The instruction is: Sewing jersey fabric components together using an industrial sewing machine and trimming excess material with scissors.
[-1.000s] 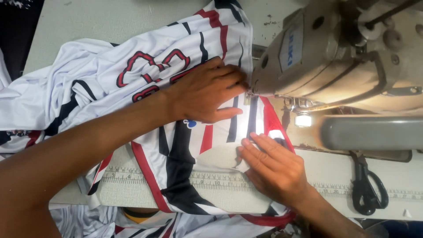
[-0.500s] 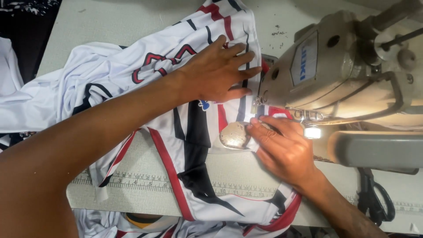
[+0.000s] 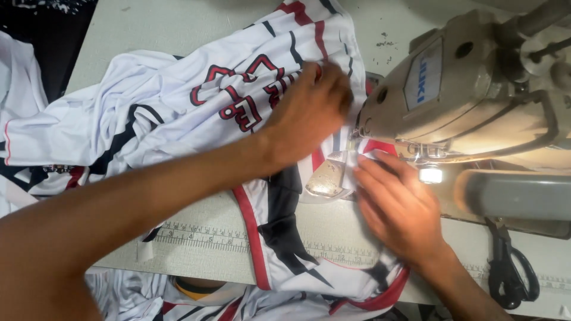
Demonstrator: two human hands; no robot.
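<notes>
Sewing machine head blocks 1 to 3 o'clock, close over both hands. Jersey covers table centre out to 9 o'clock. Scissors at 4 o'clock. Bare table at 11 o'clock is open; a strip by the ruler tape at 7 o'clock too.

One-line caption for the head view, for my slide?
Both hands, left and right, press a white jersey flat at a sewing machine.

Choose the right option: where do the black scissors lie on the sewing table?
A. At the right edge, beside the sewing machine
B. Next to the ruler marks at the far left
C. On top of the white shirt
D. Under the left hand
A: the scissors lie on the table at the right, just below the sewing machine, away from both hands and the shirt.
</notes>
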